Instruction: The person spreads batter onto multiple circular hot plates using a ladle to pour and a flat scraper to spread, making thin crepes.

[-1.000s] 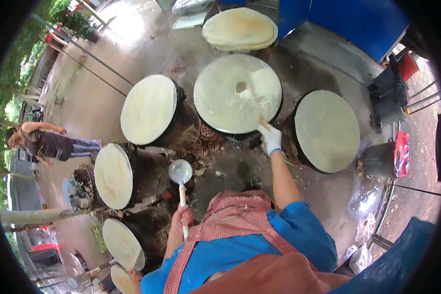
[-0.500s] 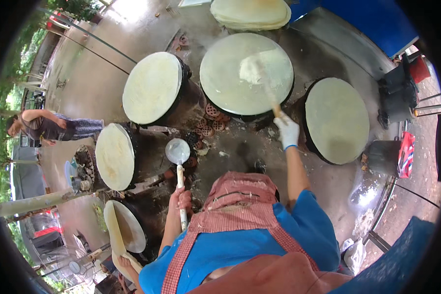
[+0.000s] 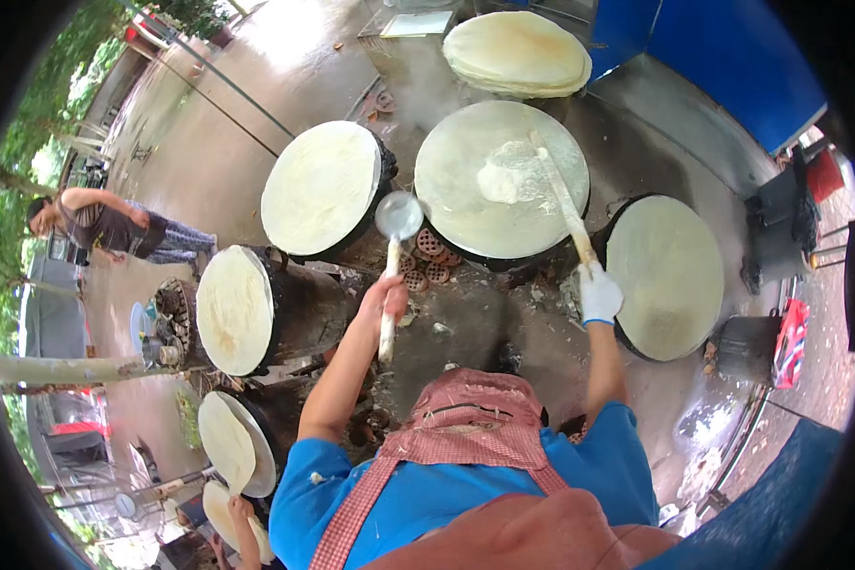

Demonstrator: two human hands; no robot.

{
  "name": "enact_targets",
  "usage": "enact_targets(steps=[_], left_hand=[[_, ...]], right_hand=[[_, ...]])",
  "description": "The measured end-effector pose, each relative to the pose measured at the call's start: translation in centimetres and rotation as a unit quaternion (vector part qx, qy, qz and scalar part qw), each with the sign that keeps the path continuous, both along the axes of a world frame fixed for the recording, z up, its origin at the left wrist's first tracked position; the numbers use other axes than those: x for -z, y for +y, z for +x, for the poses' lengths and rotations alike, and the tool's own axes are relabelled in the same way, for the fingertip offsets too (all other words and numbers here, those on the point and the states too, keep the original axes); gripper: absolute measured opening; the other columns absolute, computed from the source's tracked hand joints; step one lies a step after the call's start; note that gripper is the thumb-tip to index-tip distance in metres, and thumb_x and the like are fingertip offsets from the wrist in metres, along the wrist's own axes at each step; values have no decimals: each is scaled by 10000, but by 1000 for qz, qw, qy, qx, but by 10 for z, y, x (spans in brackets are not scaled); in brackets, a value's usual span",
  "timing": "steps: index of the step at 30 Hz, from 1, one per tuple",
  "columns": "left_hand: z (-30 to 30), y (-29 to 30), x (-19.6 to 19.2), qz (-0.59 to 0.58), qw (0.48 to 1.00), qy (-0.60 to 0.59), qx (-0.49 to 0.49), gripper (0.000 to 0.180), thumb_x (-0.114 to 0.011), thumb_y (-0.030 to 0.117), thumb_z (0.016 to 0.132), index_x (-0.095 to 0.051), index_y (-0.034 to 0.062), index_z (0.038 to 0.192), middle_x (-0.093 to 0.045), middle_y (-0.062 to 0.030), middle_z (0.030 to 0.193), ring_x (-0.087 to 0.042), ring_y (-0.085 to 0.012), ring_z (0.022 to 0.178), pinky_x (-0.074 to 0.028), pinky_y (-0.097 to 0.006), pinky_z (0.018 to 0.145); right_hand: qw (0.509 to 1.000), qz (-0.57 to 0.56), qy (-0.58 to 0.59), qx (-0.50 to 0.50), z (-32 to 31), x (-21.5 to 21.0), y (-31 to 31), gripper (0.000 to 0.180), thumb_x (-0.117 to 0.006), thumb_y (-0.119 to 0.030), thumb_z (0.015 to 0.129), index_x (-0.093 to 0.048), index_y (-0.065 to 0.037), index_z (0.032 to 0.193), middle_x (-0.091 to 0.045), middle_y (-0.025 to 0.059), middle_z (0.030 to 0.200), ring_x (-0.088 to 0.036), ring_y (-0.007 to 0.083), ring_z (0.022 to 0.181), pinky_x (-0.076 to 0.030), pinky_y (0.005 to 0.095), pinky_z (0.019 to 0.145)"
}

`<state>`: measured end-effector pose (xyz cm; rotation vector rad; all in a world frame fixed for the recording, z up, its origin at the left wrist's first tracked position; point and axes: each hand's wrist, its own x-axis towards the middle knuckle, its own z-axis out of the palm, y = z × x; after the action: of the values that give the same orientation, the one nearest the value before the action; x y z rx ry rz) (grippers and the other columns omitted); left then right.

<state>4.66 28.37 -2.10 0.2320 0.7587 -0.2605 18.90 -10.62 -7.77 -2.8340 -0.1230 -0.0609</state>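
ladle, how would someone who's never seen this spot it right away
Find the griddle with the white batter patch, upper middle of the picture. Just off its lower left edge is the ladle, its pale handle running down through the left grip. Unlike the paddle over the griddle's right side, it ends in a round, shiny grey bowl.

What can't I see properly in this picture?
All in the head view:
Skin of the right hand: covered by the white glove.
What the ladle holds, if anything: its bowl is too small and shiny to tell.
How many flatbreads are in the stack: the edges blur together.
Underside of the centre griddle: hidden by its own top.
Rest of the lower-left co-worker's arm: cut off by the lower edge.
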Motion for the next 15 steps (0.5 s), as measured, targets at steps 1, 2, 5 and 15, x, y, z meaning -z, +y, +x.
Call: enact_targets(steps=[1,2,5,15], left_hand=[[19,-6,-1,-4,1000,2,2,111,-447,71,870,-370,132,820,-311,27,474,-287,-81,314,-241,-213,265],[37,-12,-3,-7,1000,3,2,117,-437,51,868,-360,133,837,-311,30,474,-288,-80,315,-245,-216,267],[79,-32,-9,32,998,-55,18,163,-449,27,849,-338,145,858,-305,31,506,-284,-72,340,-248,-220,289],[103,-92,-3,0,999,0,46,276,-449,139,864,-325,124,617,-302,35,476,-264,-94,343,-227,-232,318]], right_hand=[[999,-33,3,-17,-8,-2,5,289,-488,-437,830,-628,-216,952,-577,160,650,-584,334,583,-451,452,533],[997,-64,6,-34,-15,-4,10,283,-487,-427,834,-629,-210,949,-581,161,656,-584,332,582,-451,448,538],[1000,-10,25,-11,-30,-34,4,296,-481,-416,845,-614,-213,1012,-588,166,673,-584,335,597,-451,448,542],[999,-7,-40,-24,-111,9,58,296,-533,-435,815,-655,-173,878,-576,133,629,-571,307,532,-460,403,498]])
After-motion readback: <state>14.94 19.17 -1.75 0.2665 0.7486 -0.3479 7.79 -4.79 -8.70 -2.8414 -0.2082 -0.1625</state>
